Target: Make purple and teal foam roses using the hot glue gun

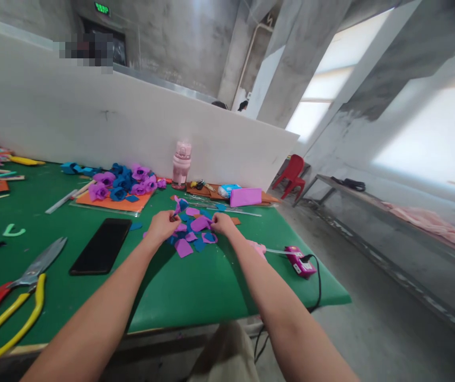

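Note:
My left hand (165,225) is closed in a pinch on a small purple-and-blue paper flower (180,204), held just above the pile. Across from it, my right hand (223,224) has its fingers pressed together at the edge of a purple paper petal (201,224); its fingertips are small here. Between and below both hands lie loose purple and blue cut petals, among them a purple petal (183,248) and a blue petal (199,244). Finished-looking purple and blue flowers (121,182) sit in a cluster on an orange sheet (108,204) to the left.
On the green table (187,297) are a black phone (102,246), large scissors (32,273), a pink bottle (182,165) and a folded purple paper (245,197). A pink glue gun (257,248) lies beside my right forearm, near a magenta power box (300,262) with a cord.

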`<state>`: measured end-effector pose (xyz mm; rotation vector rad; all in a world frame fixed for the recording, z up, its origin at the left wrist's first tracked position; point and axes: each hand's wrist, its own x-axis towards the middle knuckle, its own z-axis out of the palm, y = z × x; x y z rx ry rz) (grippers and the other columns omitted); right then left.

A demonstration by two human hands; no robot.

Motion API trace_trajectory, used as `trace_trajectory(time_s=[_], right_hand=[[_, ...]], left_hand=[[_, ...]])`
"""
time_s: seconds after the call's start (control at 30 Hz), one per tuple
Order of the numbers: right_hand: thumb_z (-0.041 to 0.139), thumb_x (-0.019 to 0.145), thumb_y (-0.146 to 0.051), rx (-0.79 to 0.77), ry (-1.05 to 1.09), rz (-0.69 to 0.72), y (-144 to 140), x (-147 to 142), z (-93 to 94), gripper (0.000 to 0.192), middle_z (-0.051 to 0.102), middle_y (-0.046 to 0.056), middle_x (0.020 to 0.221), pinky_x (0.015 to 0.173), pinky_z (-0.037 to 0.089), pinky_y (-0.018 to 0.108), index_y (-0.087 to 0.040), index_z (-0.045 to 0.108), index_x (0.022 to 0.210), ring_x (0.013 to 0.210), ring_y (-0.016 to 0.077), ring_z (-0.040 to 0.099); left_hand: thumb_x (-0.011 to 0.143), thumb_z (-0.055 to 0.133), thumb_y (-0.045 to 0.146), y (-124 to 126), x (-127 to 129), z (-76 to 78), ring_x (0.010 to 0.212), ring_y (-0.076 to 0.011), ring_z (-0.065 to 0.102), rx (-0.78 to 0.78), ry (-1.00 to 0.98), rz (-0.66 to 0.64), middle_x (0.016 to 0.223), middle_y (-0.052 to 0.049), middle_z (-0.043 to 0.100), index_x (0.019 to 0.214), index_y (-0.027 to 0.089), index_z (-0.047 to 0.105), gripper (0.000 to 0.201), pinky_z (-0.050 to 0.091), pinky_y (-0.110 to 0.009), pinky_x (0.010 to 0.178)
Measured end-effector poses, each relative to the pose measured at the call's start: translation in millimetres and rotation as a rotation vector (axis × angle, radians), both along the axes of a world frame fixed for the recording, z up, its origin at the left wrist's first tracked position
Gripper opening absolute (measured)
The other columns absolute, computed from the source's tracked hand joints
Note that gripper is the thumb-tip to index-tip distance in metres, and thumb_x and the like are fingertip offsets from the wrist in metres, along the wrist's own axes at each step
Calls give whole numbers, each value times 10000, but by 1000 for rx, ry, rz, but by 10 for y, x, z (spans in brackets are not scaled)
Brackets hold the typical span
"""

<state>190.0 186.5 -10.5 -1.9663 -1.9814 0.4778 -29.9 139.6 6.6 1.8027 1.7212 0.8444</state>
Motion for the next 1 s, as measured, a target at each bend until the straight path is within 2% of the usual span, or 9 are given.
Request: trace_trajectory(time_s=[0.2,0.43,0.67,1.0], right_hand=[[590,700,-181,-2,403,-46,-42,151,26,106,623,-21,655,538,439,194,-155,579,802,588,107,567],[587,701,-130,-90,708,-68,-141,184,96,72,611,-34,563,584,515,219,-164,551,754,535,95,593],[547,704,-81,-134,783,-92,-201,120,150,90,576,-51,490,573,515,216,-170,544,709,501,96,583],[526,726,-110,-179,700,-24,-349,-72,209,66,564,-43,472,520,478,196,-158,557,694,485,101,580]], left_hand=[[672,560,226,-18,11,26,570,-150,625,-7,-33,-6,649,-19,670,722,179,632,100,441,-207,543],[636,601,275,-11,4,11,586,-184,628,-13,-95,-27,608,-29,659,695,182,644,118,427,-226,515],[634,589,288,-16,3,17,586,-186,630,-19,-62,-37,637,-37,671,706,173,642,145,421,-228,526],[670,541,286,-14,4,21,608,-176,630,-6,5,-43,685,-45,682,750,162,638,177,406,-223,536]])
